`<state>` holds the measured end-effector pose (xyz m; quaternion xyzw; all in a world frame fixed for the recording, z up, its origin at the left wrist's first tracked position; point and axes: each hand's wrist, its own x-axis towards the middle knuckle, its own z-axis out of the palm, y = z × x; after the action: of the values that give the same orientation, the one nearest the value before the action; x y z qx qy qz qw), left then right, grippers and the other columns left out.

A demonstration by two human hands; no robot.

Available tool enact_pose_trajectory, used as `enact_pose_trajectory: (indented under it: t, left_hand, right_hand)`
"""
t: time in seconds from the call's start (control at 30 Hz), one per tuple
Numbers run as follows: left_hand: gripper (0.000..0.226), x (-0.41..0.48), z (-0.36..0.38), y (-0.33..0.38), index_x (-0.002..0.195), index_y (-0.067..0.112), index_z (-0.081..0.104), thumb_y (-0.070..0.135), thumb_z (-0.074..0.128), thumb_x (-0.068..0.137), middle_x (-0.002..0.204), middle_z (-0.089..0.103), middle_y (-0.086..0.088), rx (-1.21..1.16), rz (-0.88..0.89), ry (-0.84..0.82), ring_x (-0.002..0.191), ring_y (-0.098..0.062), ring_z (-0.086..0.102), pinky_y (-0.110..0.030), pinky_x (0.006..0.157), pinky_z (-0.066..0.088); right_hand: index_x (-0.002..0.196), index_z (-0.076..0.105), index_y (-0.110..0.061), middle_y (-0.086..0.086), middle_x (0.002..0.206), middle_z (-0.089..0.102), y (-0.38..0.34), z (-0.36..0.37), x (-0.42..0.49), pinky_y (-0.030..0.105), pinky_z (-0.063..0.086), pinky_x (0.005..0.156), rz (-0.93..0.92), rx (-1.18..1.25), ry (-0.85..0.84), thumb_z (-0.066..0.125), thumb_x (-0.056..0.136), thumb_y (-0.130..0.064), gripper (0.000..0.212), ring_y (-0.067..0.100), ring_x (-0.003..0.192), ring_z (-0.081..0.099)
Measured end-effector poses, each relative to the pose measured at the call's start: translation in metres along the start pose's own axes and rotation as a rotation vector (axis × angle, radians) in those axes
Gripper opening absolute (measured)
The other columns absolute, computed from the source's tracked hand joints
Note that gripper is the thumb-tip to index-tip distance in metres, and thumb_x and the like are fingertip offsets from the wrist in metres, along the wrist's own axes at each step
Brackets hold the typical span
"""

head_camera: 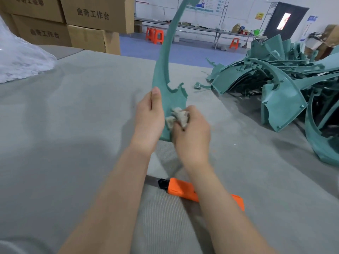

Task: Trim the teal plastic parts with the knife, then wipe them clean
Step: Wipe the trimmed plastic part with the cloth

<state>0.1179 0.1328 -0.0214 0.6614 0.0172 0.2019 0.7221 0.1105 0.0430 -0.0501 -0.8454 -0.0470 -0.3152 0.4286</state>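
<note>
Gripping one teal part (166, 74), left hand (149, 121) — right hand (192, 132) clutching one rag (178, 117) — one knife (181, 189) nearby.

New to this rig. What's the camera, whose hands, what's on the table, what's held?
No machine: one wide camera on a person's head looks down at their bare hands. The left hand grips a long curved teal part upright by its lower end. The right hand holds a crumpled grey cloth against it, apparently wiping. On the grey table an orange knife lies beneath the forearms; a pile of teal parts sits at right.
</note>
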Motion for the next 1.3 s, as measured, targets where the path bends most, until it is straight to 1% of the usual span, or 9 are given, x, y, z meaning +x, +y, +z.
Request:
enact_pose_trajectory:
  t: [0.17,0.4,0.67,0.73,0.83,0.9,0.97,1.13,1.3]
  left_hand:
    - [0.036,0.006,-0.006,-0.007,0.105,0.014,0.061,0.034,0.032,0.105,0.108,0.070,-0.009,-0.242,-0.108,0.122,0.103,-0.026,0.067,-0.044,0.095,0.052]
    - [0.033,0.008,-0.002,-0.012,0.109,0.024,0.060,0.040,0.032,0.104,0.121,0.066,0.000,-0.345,-0.167,0.129,0.115,-0.018,0.062,-0.045,0.103,0.046]
    - [0.025,0.007,-0.001,-0.009,0.120,0.015,0.056,0.025,0.040,0.104,0.111,0.070,0.000,-0.538,-0.187,0.076,0.097,-0.012,0.070,-0.029,0.078,0.058]
    - [0.023,0.005,0.000,-0.011,0.121,0.011,0.057,0.015,0.047,0.101,0.114,0.069,-0.004,-0.539,-0.229,0.009,0.100,-0.016,0.069,-0.033,0.082,0.058]
    - [0.019,0.004,-0.002,-0.014,0.114,0.010,0.062,0.011,0.051,0.098,0.107,0.072,-0.003,-0.560,-0.316,-0.142,0.094,-0.014,0.070,-0.033,0.080,0.059]
    - [0.020,0.004,-0.003,-0.016,0.114,0.010,0.062,0.011,0.050,0.098,0.109,0.071,-0.003,-0.545,-0.338,-0.220,0.094,-0.013,0.070,-0.028,0.078,0.059]
    - [0.021,0.005,-0.003,-0.018,0.115,0.011,0.062,0.012,0.050,0.098,0.112,0.071,-0.003,-0.537,-0.351,-0.254,0.098,-0.014,0.070,-0.028,0.079,0.059]
    - [0.024,0.002,0.002,-0.018,0.115,0.012,0.062,0.021,0.045,0.101,0.112,0.072,-0.003,-0.560,-0.357,-0.323,0.103,-0.015,0.068,-0.028,0.080,0.058]
    - [0.029,-0.001,0.007,-0.018,0.119,0.008,0.060,0.021,0.040,0.103,0.114,0.071,-0.005,-0.605,-0.322,-0.305,0.103,-0.016,0.068,-0.028,0.084,0.057]
  right_hand:
    - [0.074,0.043,-0.017,0.003,0.072,0.048,-0.021,0.016,-0.015,0.034,0.024,0.058,-0.187,0.094,-0.084,0.056,0.077,-0.012,0.014,0.023,0.068,0.040]
    - [0.078,0.048,-0.014,0.006,0.079,0.059,0.037,-0.010,0.016,0.035,0.036,0.065,0.330,0.027,0.015,0.057,0.089,-0.015,0.015,0.028,0.077,0.051]
    - [0.098,0.057,-0.009,0.020,0.078,0.063,0.025,-0.021,0.024,0.027,0.043,0.059,0.832,0.984,-0.009,0.041,0.103,-0.016,0.018,0.026,0.065,0.059]
    - [0.095,0.059,-0.010,0.040,0.097,0.057,0.020,-0.022,0.024,0.028,0.042,0.057,0.857,1.071,-0.005,0.039,0.105,-0.018,0.024,0.045,0.075,0.064]
    - [0.097,0.060,-0.008,0.030,0.111,0.045,0.019,-0.025,0.025,0.032,0.055,0.073,0.859,1.094,0.069,0.041,0.104,-0.016,0.023,0.047,0.104,0.050]
    - [0.086,0.059,-0.012,0.039,0.094,0.059,0.021,-0.029,0.025,0.033,0.056,0.082,0.844,1.094,0.108,0.041,0.104,-0.014,0.025,0.049,0.087,0.061]
    - [0.084,0.059,-0.012,0.014,0.072,0.066,0.027,-0.029,0.026,0.024,0.053,0.060,0.804,1.093,0.137,0.041,0.103,-0.011,0.026,0.023,0.059,0.065]
    - [0.106,0.058,-0.005,0.006,0.083,0.060,0.031,-0.023,0.027,0.020,0.042,0.052,0.716,0.891,0.083,0.048,0.099,-0.006,0.012,0.010,0.065,0.056]
    - [0.113,0.062,-0.002,0.009,0.101,0.071,0.023,-0.013,0.022,0.036,0.056,0.082,0.681,0.861,0.022,0.050,0.100,-0.012,0.021,0.024,0.097,0.069]
